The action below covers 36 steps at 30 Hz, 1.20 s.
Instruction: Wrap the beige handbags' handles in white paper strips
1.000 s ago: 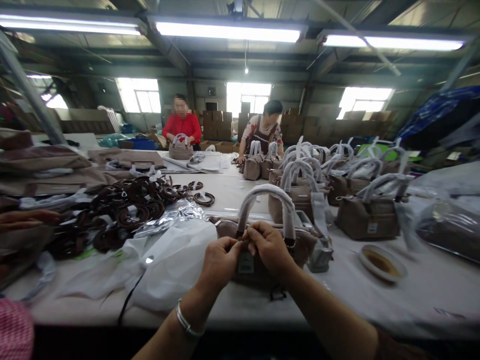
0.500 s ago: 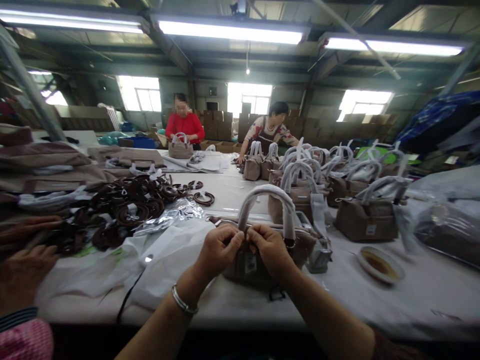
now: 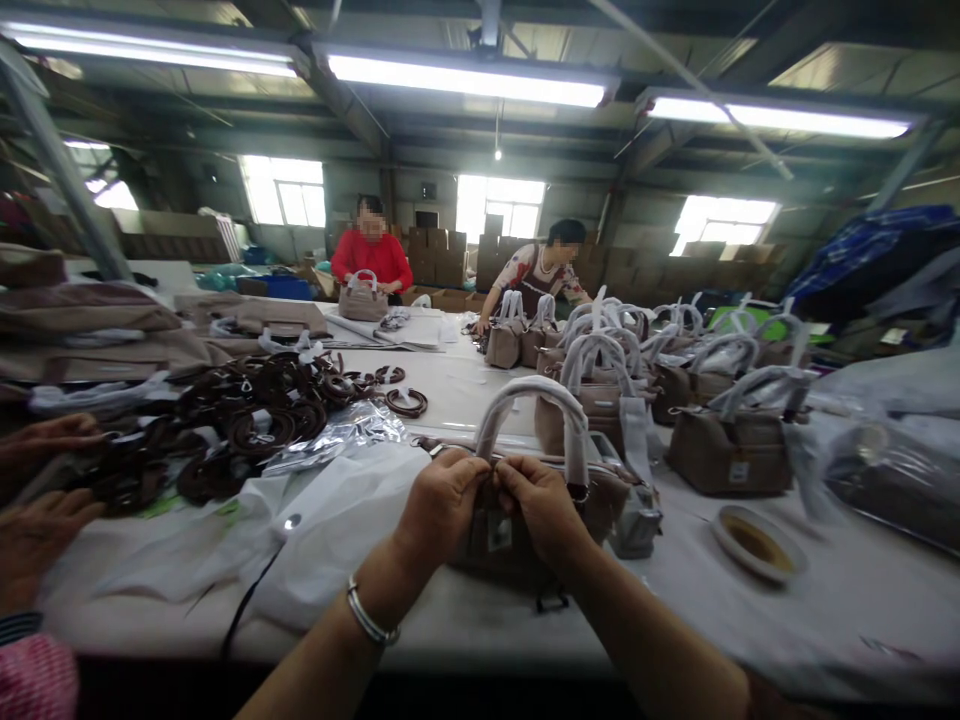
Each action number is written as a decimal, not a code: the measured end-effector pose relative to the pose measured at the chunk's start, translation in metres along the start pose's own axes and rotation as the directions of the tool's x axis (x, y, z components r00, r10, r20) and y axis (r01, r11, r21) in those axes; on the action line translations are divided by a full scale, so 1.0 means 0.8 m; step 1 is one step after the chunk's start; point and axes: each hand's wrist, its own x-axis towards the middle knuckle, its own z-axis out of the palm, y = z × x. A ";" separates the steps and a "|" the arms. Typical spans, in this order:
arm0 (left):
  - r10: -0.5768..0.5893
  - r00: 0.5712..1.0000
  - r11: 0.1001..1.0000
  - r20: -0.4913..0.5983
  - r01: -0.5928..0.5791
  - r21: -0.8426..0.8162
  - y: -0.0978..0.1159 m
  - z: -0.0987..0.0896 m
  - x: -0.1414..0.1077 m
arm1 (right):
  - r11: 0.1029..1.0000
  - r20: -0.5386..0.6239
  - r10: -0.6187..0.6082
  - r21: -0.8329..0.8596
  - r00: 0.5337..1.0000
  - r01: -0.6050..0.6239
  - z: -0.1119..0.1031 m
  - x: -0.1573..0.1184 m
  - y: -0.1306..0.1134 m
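Note:
A taupe handbag [image 3: 604, 500] stands on the table in front of me, its raised handle [image 3: 576, 430] wrapped in white material. At the near base of that handle, my left hand [image 3: 448, 497] is closed in a pinch, with a silver bracelet on the wrist. My right hand [image 3: 536, 503] pinches right beside it, the fingertips of both almost meeting. What lies between the fingertips is too small to make out. A pale tag [image 3: 499, 530] shows on the bag's front below my hands.
Coiled brown straps [image 3: 262, 430] and plastic sheeting [image 3: 337, 530] lie to the left, near another person's hands [image 3: 45, 530]. Many wrapped-handle bags [image 3: 731, 450] stand at the right, behind a tape roll [image 3: 759, 543]. Two people work across the table [image 3: 450, 385].
My hands stay pinched at the handle base, with only a slight shift of the fingers. The neighbouring person's hands have moved a little to the left. The view has shifted slightly.

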 end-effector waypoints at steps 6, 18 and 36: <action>0.007 1.000 0.987 0.025 -0.011 0.160 0.006 0.003 -0.001 | 0.999 0.017 0.011 0.043 1.000 -0.012 -0.001 0.002 0.003; 0.000 1.000 0.937 0.025 -0.008 0.350 0.013 0.011 0.001 | 0.999 0.000 -0.026 -0.033 1.000 0.026 0.001 0.002 0.003; -0.182 0.982 0.944 -0.054 0.190 0.269 -0.029 -0.048 -0.056 | 0.715 -0.013 -0.449 -0.605 0.894 0.350 -0.028 -0.054 0.027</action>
